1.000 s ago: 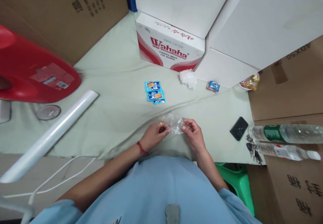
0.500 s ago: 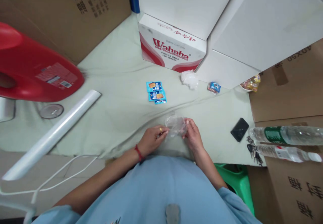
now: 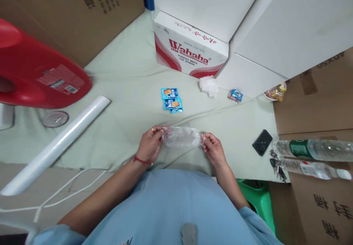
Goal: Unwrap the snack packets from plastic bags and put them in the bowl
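A clear plastic bag [image 3: 182, 137] is stretched sideways between my two hands, close to the table's front edge. My left hand [image 3: 151, 144], with a ring and a red wrist cord, pinches its left end. The right end is gripped between the thumb and fingers of my right hand [image 3: 214, 148]. Beyond the bag lie several overlapping blue snack packets [image 3: 171, 99]. A crumpled wad of white plastic [image 3: 209, 86] rests in front of the Wahaba-style printed water carton [image 3: 190, 50], and a small blue-and-red packet [image 3: 235, 95] sits to its right.
At left are a red jug [image 3: 41, 68], a round lid [image 3: 55, 119] and a long plastic-wrapped roll [image 3: 57, 145]. On the right lie a black phone [image 3: 262, 142], keys [image 3: 278, 167] and two water bottles [image 3: 325, 150]. A green stool [image 3: 259, 201] stands below the edge.
My left hand has moved left and slightly away from my body, drawing the bag out wider. My right hand has shifted slightly right and keeps its hold.
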`<state>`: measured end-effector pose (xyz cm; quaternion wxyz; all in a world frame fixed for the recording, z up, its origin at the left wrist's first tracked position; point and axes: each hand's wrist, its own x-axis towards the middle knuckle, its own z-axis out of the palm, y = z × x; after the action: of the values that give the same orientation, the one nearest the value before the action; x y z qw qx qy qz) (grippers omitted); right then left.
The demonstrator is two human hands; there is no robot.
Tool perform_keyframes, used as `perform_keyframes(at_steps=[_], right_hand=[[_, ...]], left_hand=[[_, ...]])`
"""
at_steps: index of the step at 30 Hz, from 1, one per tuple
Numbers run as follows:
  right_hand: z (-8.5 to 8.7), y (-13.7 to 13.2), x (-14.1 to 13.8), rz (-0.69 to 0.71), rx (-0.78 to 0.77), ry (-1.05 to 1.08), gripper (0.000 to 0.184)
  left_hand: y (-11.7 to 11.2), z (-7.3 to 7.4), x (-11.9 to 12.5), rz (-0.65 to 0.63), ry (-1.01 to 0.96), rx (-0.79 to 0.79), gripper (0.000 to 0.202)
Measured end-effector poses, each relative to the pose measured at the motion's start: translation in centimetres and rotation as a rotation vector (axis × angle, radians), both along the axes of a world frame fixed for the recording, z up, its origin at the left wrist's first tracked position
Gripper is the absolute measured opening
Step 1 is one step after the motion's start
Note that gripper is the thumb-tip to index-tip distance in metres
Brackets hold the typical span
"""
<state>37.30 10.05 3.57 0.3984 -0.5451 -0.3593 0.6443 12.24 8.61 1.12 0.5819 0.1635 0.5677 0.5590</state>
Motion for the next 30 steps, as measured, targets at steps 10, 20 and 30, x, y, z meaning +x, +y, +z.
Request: perform_keyframes(at_steps=[10,20,30], right_hand=[[0.0,0.1,-0.4,0.001,0.013,0.002,0.044],[-0.7,0.5,-1.4,0.160,0.020,-0.151,0.037],[0.3,0.1,-0.3,0.045,0.022,-0.101,0.038]], left_hand=[[-0.3,1.3,0.7,-0.122,-0.053,0.110,0.031],[-1.1,0.3,0.7,-0.418,0.734,0.303,0.053],[-0.5,0.8,0.6,-0.174,0.610,0.192,0.024]])
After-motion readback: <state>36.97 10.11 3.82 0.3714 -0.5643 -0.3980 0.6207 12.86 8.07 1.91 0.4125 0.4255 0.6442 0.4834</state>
